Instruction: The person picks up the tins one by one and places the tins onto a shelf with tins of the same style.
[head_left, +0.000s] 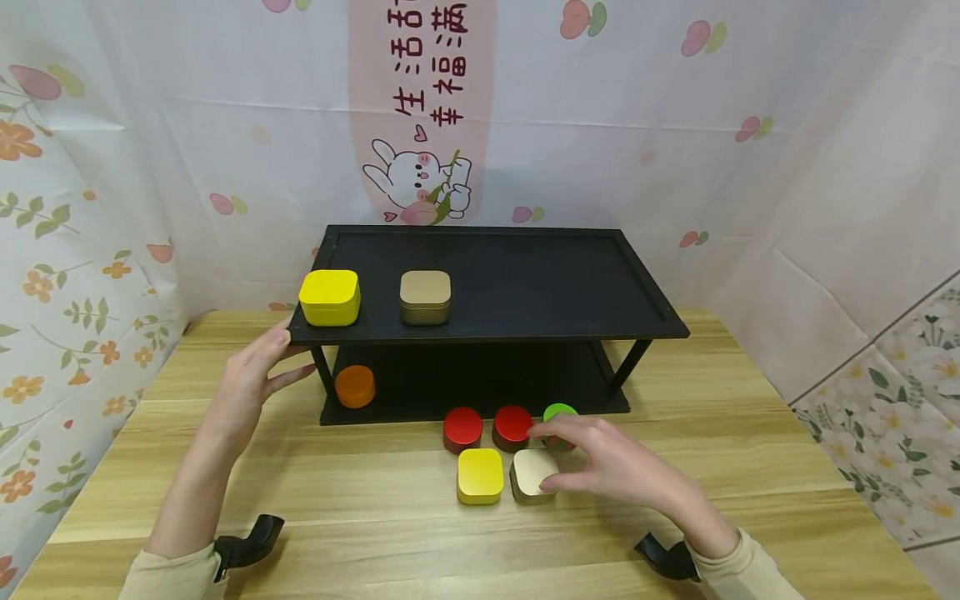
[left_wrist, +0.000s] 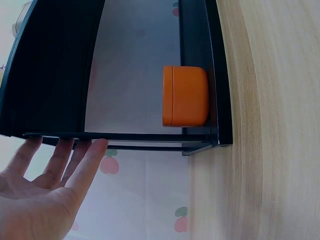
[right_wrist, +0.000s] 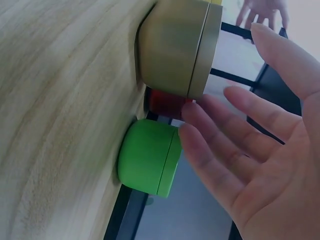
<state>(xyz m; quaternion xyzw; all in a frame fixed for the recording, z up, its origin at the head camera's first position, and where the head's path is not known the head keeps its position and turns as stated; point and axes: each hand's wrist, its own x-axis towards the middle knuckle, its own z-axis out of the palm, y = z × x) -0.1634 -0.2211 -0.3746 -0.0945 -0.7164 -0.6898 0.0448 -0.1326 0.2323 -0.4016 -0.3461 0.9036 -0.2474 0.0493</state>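
My left hand (head_left: pixel 285 357) rests with straight fingers against the left front corner of a black two-tier shelf (head_left: pixel 525 329); in the left wrist view the left hand's (left_wrist: pixel 60 155) fingertips touch the shelf (left_wrist: pixel 50 65) edge. An orange round tin (head_left: pixel 355 386) (left_wrist: pixel 184 96) stands on the lower tier. My right hand (head_left: pixel 546 456) (right_wrist: pixel 225 105) hovers spread over a beige square tin (head_left: pixel 528 473) (right_wrist: pixel 175 47) and a green round tin (head_left: pixel 558 412) (right_wrist: pixel 149 157), gripping neither. A red round tin (head_left: pixel 512 423) (right_wrist: pixel 165 104) lies just beyond its fingertips.
The top tier carries a yellow square tin (head_left: pixel 330 297) and a tan square tin (head_left: pixel 425 296). Another red round tin (head_left: pixel 462 428) and a yellow square tin (head_left: pixel 480 475) sit on the wooden table (head_left: pixel 337 517) left of my right hand. Patterned cloth walls enclose the table.
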